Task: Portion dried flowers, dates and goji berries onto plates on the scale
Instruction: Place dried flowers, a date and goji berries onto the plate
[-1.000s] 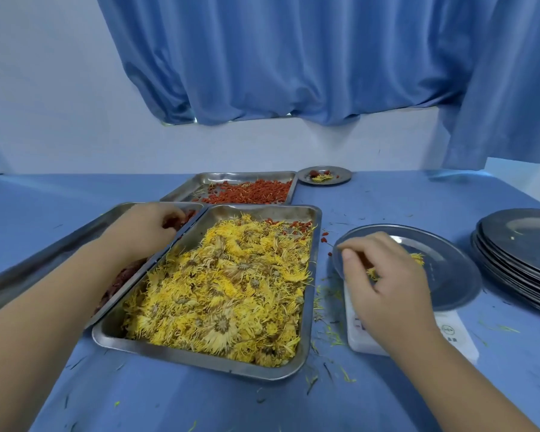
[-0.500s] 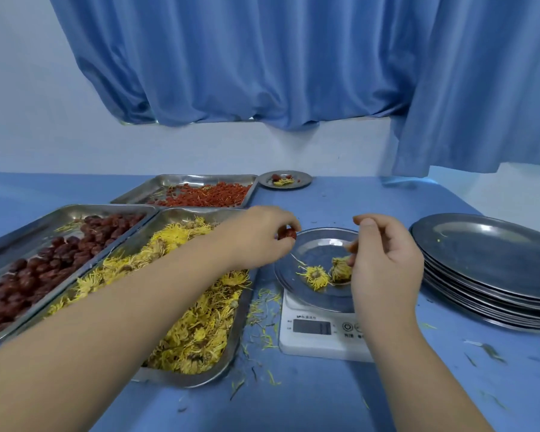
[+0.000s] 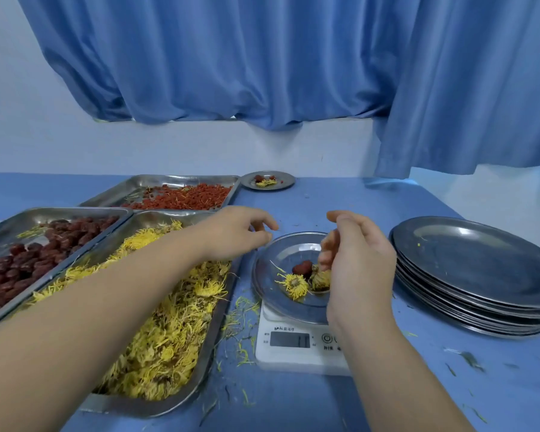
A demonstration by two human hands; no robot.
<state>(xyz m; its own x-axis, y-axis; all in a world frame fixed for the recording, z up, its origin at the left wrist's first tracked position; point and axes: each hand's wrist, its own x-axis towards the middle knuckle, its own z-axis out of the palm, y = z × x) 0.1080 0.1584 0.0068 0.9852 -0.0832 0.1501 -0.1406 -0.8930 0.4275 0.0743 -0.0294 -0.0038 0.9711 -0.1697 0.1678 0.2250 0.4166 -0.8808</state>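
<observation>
Blue table, plate (image 3: 272,294) on scale (image 3: 293,347) holds one date (image 3: 302,268) and two flowers (image 3: 293,283); my left hand (image 3: 234,233) hovers slack-fingered, empty, right hand (image 3: 360,263) loosely curled (contents unclear), goji tray (image 3: 181,196) at 11 o'clock probably next.

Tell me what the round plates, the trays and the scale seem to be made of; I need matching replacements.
The stack of round grey plates looks like brushed stainless steel: dull sheen, soft reflections. The rectangular silver trays look like shinier steel, mirroring at the rims. The white kitchen scale appears to be matte plastic, though I can't confirm.
</observation>
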